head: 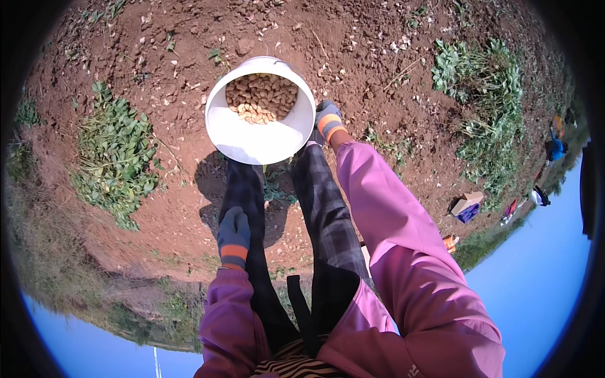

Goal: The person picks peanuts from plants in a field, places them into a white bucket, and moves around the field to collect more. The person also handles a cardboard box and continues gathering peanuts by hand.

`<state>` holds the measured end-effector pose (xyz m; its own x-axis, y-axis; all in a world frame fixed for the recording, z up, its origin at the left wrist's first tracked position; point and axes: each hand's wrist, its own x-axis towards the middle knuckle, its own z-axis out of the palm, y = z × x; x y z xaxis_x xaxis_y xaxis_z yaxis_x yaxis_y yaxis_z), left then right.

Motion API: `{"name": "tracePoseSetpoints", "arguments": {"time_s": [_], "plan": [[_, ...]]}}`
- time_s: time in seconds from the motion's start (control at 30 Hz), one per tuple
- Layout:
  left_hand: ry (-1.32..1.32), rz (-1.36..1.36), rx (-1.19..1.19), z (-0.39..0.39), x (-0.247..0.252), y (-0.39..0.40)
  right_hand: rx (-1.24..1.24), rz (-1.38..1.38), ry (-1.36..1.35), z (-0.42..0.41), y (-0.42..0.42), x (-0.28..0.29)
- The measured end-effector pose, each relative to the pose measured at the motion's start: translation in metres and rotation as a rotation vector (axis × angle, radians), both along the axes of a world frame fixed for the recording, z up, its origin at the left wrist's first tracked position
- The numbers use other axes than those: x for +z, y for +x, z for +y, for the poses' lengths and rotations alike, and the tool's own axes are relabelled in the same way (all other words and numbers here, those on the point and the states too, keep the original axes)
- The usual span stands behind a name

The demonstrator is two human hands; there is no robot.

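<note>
A white plastic bucket [261, 146] is in front of my feet, its mouth towards me. Unshelled peanuts [262, 98] lie heaped against its far inner side. My right hand [327, 118], in a grey work glove with an orange-striped cuff, is at the right side of the rim with its fingers curled against the bucket. Part of that grip is hidden. My left hand [234, 232], gloved alike, is over my left leg in dark plaid trousers [245, 184]. Nothing shows in it, and its fingertips are hard to make out.
Reddish-brown soil [179, 71] with clods and pale scraps surrounds the bucket. A pile of pulled leafy plants [116, 156] lies left, a longer row of them [494, 123] right. Farther right are a cardboard box [467, 202], an orange bag [450, 243] and a person in blue [557, 147].
</note>
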<state>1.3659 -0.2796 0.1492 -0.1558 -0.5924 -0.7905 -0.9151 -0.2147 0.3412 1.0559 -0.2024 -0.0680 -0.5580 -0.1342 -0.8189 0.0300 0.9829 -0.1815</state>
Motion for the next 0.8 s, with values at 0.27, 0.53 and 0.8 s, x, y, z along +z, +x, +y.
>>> {"name": "tracePoseSetpoints", "arguments": {"time_s": [0.27, 0.53, 0.8], "plan": [[-0.002, 0.012, 0.001, 0.004, -0.004, 0.013, -0.148, -0.075, -0.077, 0.01, 0.008, -0.016], [0.0, 0.036, 0.03, 0.0, -0.001, 0.007, -0.164, 0.044, -0.138, 0.022, 0.017, -0.024], [-0.008, 0.037, -0.038, -0.004, -0.007, 0.003, -0.2, 0.192, -0.132, 0.007, 0.01, 0.06]]}}
